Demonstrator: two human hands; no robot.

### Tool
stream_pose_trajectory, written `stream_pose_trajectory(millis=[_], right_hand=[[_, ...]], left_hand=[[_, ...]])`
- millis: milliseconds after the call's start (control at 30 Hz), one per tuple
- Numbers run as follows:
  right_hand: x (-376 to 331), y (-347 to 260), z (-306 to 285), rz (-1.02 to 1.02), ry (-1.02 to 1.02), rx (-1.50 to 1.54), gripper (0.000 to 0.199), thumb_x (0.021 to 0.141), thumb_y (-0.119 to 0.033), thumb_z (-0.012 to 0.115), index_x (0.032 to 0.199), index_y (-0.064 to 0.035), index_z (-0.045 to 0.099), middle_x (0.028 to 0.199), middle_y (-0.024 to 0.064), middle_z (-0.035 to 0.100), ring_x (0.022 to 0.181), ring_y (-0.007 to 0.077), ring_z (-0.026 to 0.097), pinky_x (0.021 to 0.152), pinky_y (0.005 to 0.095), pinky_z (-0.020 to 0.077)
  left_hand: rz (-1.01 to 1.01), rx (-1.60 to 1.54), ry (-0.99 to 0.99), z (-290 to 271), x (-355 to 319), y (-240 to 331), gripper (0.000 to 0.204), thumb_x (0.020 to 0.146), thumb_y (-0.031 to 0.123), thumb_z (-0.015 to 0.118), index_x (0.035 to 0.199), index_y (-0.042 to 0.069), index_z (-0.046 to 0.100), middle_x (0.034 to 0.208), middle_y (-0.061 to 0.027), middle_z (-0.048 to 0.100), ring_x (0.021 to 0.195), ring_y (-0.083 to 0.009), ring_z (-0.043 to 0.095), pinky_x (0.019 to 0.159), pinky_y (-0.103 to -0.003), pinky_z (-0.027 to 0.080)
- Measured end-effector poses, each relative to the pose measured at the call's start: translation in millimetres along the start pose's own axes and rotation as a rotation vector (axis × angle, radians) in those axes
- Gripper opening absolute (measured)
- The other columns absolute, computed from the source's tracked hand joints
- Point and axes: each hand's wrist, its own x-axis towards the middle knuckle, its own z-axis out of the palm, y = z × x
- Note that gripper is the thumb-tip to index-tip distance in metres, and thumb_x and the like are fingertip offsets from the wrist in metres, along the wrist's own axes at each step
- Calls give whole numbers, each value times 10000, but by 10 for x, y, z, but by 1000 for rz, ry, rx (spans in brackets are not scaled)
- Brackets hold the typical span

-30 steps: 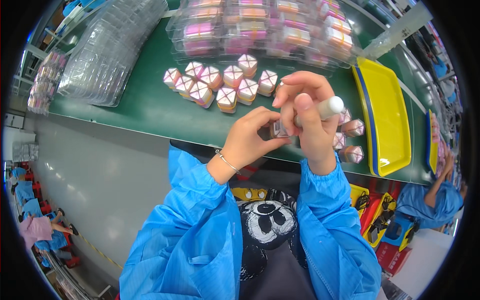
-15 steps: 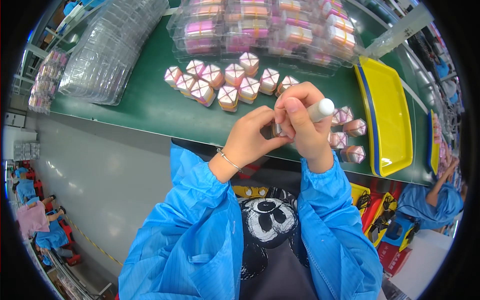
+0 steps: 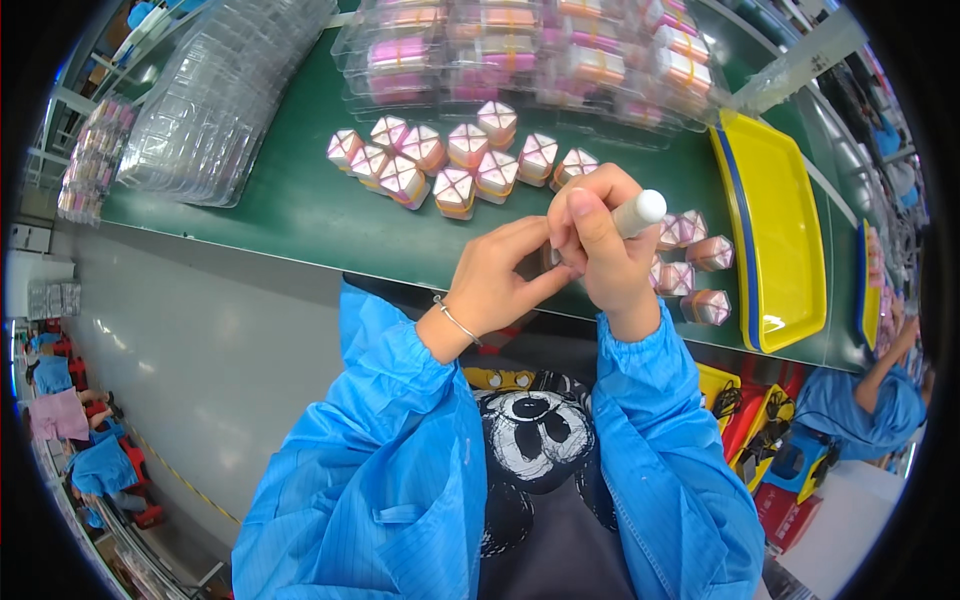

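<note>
Head view: white tube [image 3: 636, 215] sits in right hand [image 3: 610, 250].

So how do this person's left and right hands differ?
The left hand pinches a small, mostly hidden item, while the right hand is wrapped around a white-ended tube. A thin metal bracelet circles the left hand's wrist; the right hand's wrist shows none. Both are bare and come out of blue sleeves.
</note>
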Motion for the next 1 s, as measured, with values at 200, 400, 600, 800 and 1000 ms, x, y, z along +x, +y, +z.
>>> stream_pose_trajectory(millis=[200, 400, 600, 800, 1000], right_hand=[[13, 43, -16, -105, 15, -39, 166, 994, -136, 562, 866, -32, 548, 729, 37, 578, 552, 55, 479, 479, 219, 370], [45, -385, -254, -325, 241, 147, 146, 992, -139, 516, 898, -27, 515, 738, 99, 571, 440, 53, 406, 384, 200, 301], [15, -741, -424, 349, 229, -350, 176, 964, -226, 628, 946, -54, 656, 722, -33, 574, 488, 30, 411, 436, 204, 298], [136, -578, -207, 547, -107, -783, 338, 895, -340, 701, 907, -2, 712, 715, 37, 665, 618, 100, 527, 567, 274, 432], [-1, -695, -355, 526, -113, -673, 284, 875, -257, 718, 988, 2, 693, 808, 72, 676, 699, 107, 611, 615, 276, 483]], left_hand=[[12, 70, -28, -4, -1, 23, 417, 777, 249, 786, 1129, 85, 635, 1020, -93, 685, 930, -311, 649, 787, -374, 518], [18, 166, -199, -28, 15, -68, 714, 773, 312, 812, 1358, 56, 494, 1162, -129, 664, 1027, -256, 643, 872, -352, 510], [-335, -658, -324, -123, 5, -108, 875, 854, 736, 461, 1383, 40, 464, 1049, -52, 624, 931, -166, 633, 808, -268, 506], [-375, -660, -228, -64, 88, 54, 1151, 744, 921, 155, 1399, 6, 397, 1145, -62, 610, 915, -166, 633, 794, -285, 503], [-250, -452, -133, -128, 135, 64, 830, 968, 689, 295, 1394, -19, 367, 1157, -133, 602, 957, -198, 636, 844, -311, 494]])
